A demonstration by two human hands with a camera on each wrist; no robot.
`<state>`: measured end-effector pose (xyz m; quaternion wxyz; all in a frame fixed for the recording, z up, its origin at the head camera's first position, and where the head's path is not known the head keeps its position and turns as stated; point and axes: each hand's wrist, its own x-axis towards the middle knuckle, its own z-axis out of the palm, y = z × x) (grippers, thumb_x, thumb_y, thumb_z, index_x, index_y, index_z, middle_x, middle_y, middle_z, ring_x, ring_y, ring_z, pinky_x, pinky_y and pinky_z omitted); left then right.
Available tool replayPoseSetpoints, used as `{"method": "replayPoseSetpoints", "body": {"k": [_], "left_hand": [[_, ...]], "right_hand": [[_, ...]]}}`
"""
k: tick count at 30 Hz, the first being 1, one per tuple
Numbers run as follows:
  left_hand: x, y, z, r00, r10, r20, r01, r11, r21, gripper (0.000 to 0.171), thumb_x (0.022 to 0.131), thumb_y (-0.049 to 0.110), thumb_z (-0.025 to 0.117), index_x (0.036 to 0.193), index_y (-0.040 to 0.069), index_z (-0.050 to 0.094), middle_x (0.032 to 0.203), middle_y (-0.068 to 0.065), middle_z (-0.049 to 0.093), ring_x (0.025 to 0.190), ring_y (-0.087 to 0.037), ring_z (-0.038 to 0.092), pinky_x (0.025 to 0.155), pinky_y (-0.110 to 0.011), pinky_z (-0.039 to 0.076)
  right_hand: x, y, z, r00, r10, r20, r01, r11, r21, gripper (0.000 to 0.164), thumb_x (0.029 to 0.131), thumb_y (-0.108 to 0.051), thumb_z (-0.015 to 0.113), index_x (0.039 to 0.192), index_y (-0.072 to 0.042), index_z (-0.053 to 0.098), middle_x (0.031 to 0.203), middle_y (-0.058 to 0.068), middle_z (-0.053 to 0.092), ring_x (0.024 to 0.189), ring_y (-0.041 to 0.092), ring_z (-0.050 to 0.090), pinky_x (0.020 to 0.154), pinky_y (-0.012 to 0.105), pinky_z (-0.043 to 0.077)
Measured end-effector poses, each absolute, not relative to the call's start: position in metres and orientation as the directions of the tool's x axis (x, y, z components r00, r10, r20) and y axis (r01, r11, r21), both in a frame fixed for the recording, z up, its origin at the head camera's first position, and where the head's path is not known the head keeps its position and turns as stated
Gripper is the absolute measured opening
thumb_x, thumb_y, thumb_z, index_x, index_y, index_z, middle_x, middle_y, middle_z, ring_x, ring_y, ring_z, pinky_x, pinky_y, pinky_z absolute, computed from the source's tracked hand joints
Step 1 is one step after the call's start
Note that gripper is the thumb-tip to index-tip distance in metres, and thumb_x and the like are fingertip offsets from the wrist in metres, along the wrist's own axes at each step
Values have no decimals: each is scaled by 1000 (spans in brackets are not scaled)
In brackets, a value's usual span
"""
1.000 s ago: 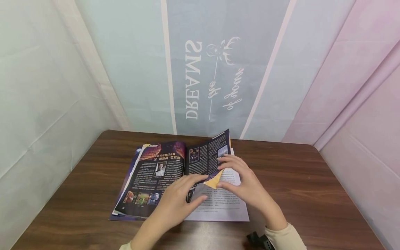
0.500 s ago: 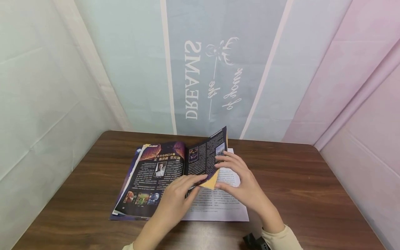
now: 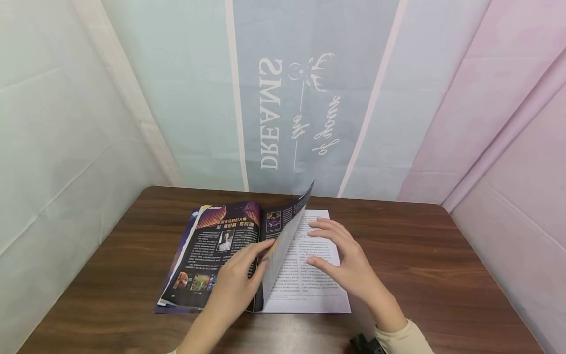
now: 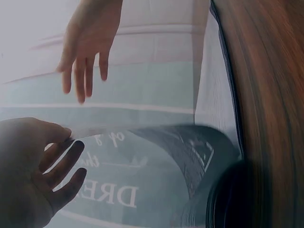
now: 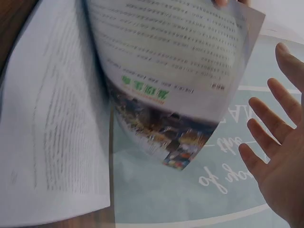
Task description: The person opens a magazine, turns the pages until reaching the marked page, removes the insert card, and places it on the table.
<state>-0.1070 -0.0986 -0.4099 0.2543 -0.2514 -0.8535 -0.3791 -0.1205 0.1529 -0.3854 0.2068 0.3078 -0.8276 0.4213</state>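
Observation:
An open magazine (image 3: 234,221) lies on the table, dark printed pages on its left side and a white text page (image 3: 309,290) on its right. My left hand (image 3: 236,278) pinches the edge of a raised page (image 3: 285,246) between thumb and fingers; the left wrist view shows this pinch too. The lifted page stands up from the spine and leans left. In the right wrist view its underside carries text, green characters and a colour picture. My right hand (image 3: 345,258) hovers over the right part of the magazine, fingers spread and holding nothing, apart from the raised page.
The magazine rests on a dark brown wooden table (image 3: 411,260). A black object (image 3: 367,344) is by the right sleeve at the bottom edge. Behind the table hangs a pale curtain (image 3: 208,98) with mirrored white lettering.
My left hand has moved left with the page edge, which stands steeper and exposes more of the white page. My right hand, earlier at the page's edge, is now apart from it.

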Motion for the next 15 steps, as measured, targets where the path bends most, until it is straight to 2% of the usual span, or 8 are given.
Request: {"method": "replayPoseSetpoints", "body": {"k": [8,12,15], "left_hand": [[-107,-121,-419,-807,152,571,516,653,555,62,84,-1,76,140,12,53,127,-12,64,105,-26,67,84,-37,58],[-107,-133,-423,-853,121,508,444,680,583,70,82,-2,78,143,9,48,133,-19,59,106,-33,66,84,-43,58],[-106,-144,-426,-886,98,453,382,708,594,76,80,-2,79,146,8,44,133,-20,58,99,-32,67,78,-43,59]], "right_hand": [[-115,165,-394,-718,-347,604,-684,512,-519,53,75,-3,85,122,-16,65,135,6,58,133,31,45,112,18,28],[-112,171,-401,-734,-366,571,-666,549,-504,50,76,-7,85,121,-15,65,134,5,59,131,28,46,111,14,27],[-111,177,-407,-751,-380,539,-648,583,-491,47,76,-11,86,119,-14,66,133,3,59,130,27,48,110,14,26]]}}
